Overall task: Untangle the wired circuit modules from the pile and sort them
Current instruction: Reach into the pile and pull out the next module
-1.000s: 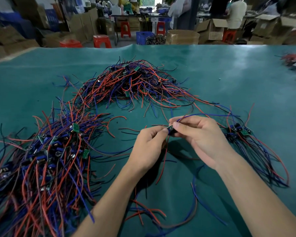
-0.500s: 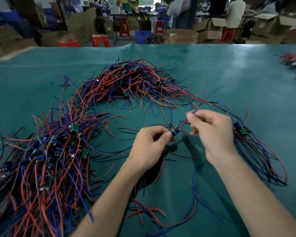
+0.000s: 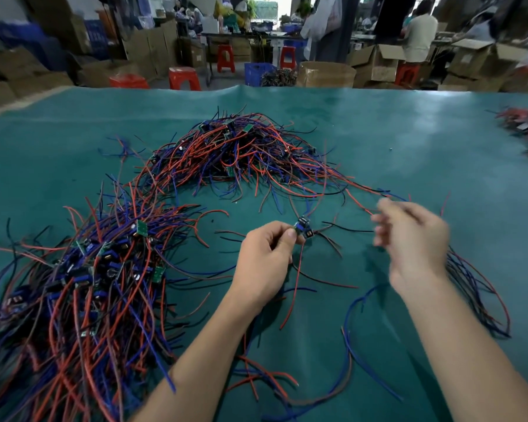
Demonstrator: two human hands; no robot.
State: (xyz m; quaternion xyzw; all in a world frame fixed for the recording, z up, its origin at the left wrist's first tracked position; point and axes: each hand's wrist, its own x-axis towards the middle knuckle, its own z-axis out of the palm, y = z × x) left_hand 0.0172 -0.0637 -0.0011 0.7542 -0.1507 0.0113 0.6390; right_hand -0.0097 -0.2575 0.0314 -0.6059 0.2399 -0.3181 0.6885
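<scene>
Above the teal-covered tabletop [image 3: 378, 132], the left hand [image 3: 264, 263] pinches a small blue-and-black circuit module [image 3: 304, 229] with trailing wires between thumb and fingers. The right hand [image 3: 415, 239] is motion-blurred just beside it; whether its fingers grip anything cannot be told. Tangled red, blue and black wire piles lie behind [image 3: 241, 153] and left [image 3: 73, 284].
</scene>
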